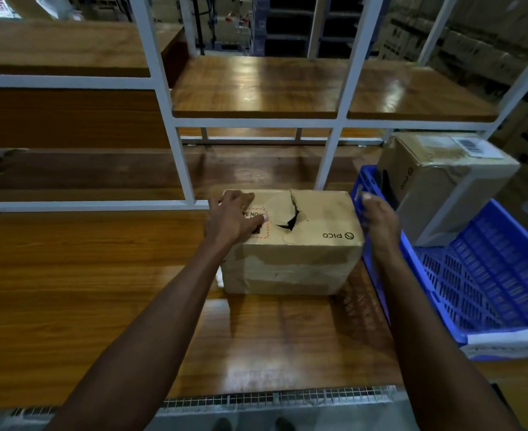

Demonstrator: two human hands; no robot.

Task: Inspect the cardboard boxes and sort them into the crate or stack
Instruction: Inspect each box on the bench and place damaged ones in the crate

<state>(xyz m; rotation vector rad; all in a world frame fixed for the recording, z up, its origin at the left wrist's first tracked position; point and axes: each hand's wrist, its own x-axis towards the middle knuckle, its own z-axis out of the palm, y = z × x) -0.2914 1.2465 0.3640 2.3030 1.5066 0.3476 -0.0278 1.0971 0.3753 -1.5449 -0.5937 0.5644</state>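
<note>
Cardboard box (300, 244) on wooden table (85, 290), top torn, edges crumpled

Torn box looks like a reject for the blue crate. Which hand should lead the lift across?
Probably the right hand: it sits between the torn box and the blue crate, nearest the drop side. The left hand rests on top, better for steadying.

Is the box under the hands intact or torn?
Torn: the box on the table has a jagged black rip across its crumpled top, beside the left hand.
</note>
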